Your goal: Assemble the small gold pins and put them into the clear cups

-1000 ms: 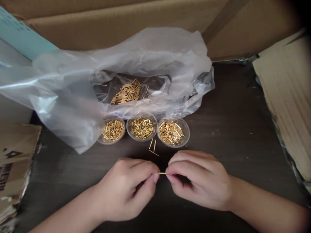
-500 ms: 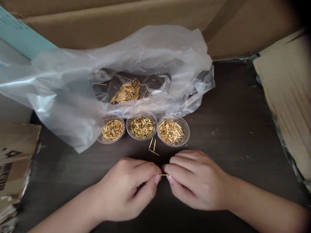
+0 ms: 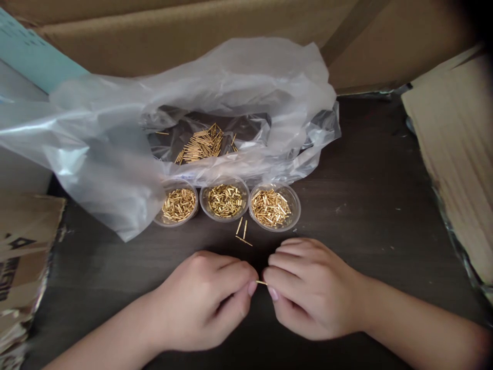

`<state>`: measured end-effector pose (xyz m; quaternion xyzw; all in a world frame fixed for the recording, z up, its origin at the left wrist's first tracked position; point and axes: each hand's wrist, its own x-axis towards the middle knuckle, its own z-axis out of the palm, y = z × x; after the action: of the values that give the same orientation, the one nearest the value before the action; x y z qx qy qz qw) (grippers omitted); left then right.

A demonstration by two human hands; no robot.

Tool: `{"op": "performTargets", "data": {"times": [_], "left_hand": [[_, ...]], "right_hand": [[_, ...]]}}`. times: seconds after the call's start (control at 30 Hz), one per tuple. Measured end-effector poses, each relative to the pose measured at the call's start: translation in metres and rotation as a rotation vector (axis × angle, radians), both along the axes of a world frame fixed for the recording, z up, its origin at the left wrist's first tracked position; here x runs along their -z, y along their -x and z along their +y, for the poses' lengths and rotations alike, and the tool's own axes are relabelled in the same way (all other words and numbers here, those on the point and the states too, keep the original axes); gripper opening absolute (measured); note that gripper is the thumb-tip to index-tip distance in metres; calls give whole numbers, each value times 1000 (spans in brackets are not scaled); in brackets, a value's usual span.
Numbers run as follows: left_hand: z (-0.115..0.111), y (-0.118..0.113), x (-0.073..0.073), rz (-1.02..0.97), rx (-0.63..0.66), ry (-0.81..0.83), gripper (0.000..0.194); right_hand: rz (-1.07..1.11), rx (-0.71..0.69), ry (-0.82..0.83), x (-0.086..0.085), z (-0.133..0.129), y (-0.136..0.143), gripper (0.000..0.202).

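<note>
Between my fingertips a thin gold metal pin (image 3: 261, 282) lies nearly level above the dark table. My left hand (image 3: 215, 300) pinches its left end between thumb and forefinger. At the other end, my right hand (image 3: 314, 290) is closed in a pinch, its fingers hiding the pin's tip. Just beyond my hands lie a few loose gold pins (image 3: 244, 240). Three clear round cups stand in a row behind them: a left cup (image 3: 156, 222), a middle cup (image 3: 203, 208) and a right cup (image 3: 297, 210), each holding many small gold metal pieces.
Behind the cups spreads an open clear plastic bag (image 3: 246, 77) with a heap of long gold pins (image 3: 204, 146) in it. A large cardboard box (image 3: 192, 38) backs the table. Cardboard (image 3: 458, 154) stands at the right, and a torn carton (image 3: 23, 262) at the left.
The pin has tilted slightly, and its right end sits a little lower. My right hand's thumb and forefinger have shifted slightly right and down, showing a wider gap between the hands.
</note>
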<state>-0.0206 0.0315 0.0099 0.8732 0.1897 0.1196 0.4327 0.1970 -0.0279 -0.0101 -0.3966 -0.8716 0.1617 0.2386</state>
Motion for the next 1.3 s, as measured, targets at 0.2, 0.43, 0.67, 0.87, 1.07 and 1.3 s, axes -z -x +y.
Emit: {"op": "performTargets", "data": {"times": [0.2, 0.43, 0.67, 0.87, 1.07, 1.3], "left_hand": [[0, -1, 1, 11, 3, -26, 21], [-2, 0, 1, 32, 16, -40, 23], [0, 2, -1, 29, 29, -3, 21], [0, 2, -1, -6, 28, 2, 19], [0, 3, -2, -28, 23, -18, 18], [-4, 3, 0, -29, 5, -51, 18]], "right_hand": [[10, 3, -5, 2, 1, 1, 22], [-23, -25, -15, 3, 1, 0, 23], [-23, -41, 6, 0, 2, 2, 26], [-6, -43, 23, 0, 0, 2, 26], [-1, -45, 24, 0, -1, 3, 25], [57, -42, 59, 1, 1, 3, 24]]}}
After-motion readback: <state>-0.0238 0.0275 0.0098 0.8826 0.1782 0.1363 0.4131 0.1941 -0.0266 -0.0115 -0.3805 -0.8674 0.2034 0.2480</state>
